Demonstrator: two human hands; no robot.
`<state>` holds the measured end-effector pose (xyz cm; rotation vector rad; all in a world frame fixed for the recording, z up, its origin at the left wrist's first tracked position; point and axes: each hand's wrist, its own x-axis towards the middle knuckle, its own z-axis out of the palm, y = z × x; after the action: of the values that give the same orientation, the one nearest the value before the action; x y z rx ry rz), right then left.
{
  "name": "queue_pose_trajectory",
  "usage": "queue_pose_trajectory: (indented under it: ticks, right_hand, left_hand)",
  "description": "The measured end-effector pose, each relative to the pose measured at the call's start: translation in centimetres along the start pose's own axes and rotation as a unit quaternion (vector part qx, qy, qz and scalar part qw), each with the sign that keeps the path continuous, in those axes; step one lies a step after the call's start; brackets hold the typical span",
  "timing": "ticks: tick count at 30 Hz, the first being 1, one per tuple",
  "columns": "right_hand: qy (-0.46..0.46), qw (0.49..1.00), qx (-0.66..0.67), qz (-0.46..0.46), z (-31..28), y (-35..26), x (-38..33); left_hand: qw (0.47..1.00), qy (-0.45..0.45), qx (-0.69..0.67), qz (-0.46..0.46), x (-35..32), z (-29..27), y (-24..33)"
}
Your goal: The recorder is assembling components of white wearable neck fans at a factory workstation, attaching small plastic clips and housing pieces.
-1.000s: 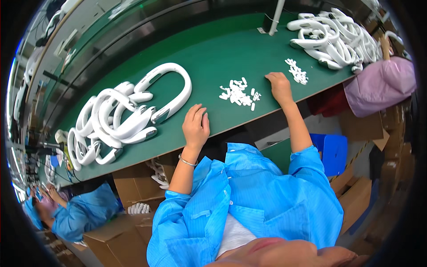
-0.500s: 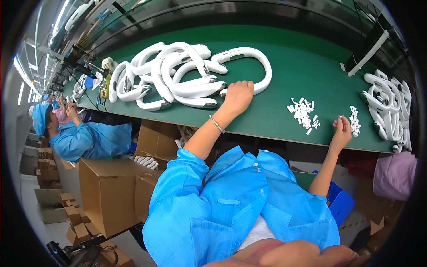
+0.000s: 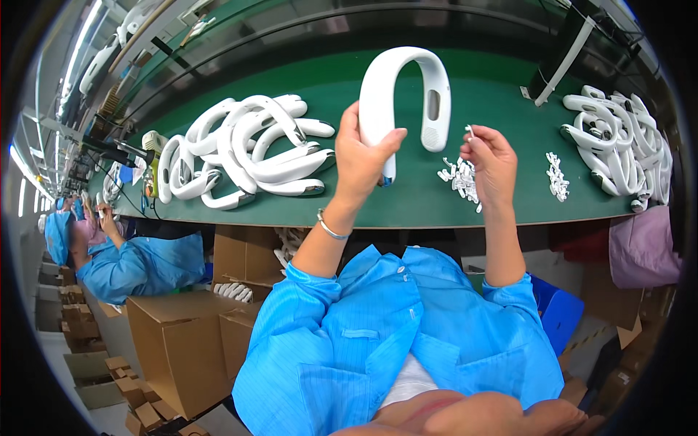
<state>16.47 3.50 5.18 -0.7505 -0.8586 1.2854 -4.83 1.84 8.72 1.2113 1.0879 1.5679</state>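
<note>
Green counter [image 3: 407, 207], assembly line, seen from above the worker's blue smock. Nearest, at 6 o'clock, the two forearms rise from the smock toward the counter's front edge. Left hand [image 3: 361, 156], just above centre: fingers wrapped closed around one leg of a white U-shaped neckband housing [image 3: 402, 91], held upright above the counter with its arch at 12 o'clock and a slot visible on the far leg. Right hand [image 3: 492, 160], at 2 o'clock of the left: fingers pinched narrow on a small white insert [image 3: 469, 131], raised just beside the housing's free leg and not yet touching it. Judged from this, a part is picked and presented, its fitting not yet made. Below the right hand, loose heap of small white parts [image 3: 456, 178]; a second smaller heap [image 3: 558, 176] at 3 o'clock. Farther left, at 9 o'clock, large pile of housings [image 3: 247, 149]; at 2 o'clock, another pile [image 3: 622, 142]; which is finished cannot be told. Cardboard boxes [image 3: 185, 341] stand at 8 o'clock, with a seated co-worker [image 3: 134, 265] beyond. Nothing lies between the hands.
</note>
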Motion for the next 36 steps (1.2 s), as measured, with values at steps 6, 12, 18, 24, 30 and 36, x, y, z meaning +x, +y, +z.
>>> queue_pose_trajectory:
  ticks: [6, 12, 18, 24, 30, 36]
  right_hand:
    - [-0.069, 0.98, 0.163, 0.089, 2.5, 1.0, 0.4]
    - [-0.042, 0.969, 0.206, 0.129, 3.0, 1.6, 0.4]
    - [-0.022, 0.995, 0.068, 0.067, 4.0, 2.1, -0.1]
    - [-0.018, 0.992, -0.093, -0.079, 5.4, 3.6, -1.0]
    - [0.007, 0.999, -0.005, -0.031, 6.4, 4.0, -0.4]
    - [-0.028, 0.998, 0.028, 0.045, 4.5, 4.5, 1.6]
  left_hand:
    - [0.992, 0.112, 0.046, 0.042, -0.7, 0.6, -1.0]
    - [0.986, 0.119, -0.116, -0.027, -1.3, -1.3, -0.9]
    - [0.939, 0.136, -0.305, -0.083, -2.3, -1.7, -2.7]
    - [0.83, 0.107, -0.523, -0.164, -3.2, -1.7, -5.1]
    - [0.742, 0.062, -0.628, -0.227, -4.7, -0.7, -5.6]
    - [0.713, 0.031, -0.636, -0.295, -7.9, 0.9, -4.7]
